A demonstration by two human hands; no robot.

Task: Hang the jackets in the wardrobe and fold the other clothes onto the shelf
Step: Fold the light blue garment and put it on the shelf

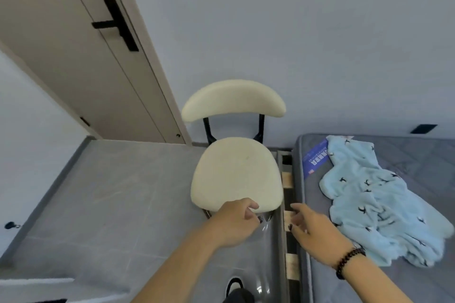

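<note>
Grey mattress (406, 155) at right holds the blue garment (369, 204), which could slide off if the empty, loosely curled left hand (236, 221) and right hand (315, 231) tug it carelessly.

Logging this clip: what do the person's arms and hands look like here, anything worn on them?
Both forearms are bare, with no sleeves in view. The right hand has a bracelet of dark round beads at the wrist. The left hand wears nothing on hand or wrist that shows. Fingernails on both hands look dark, as if painted. No gloves, no watch.
</note>
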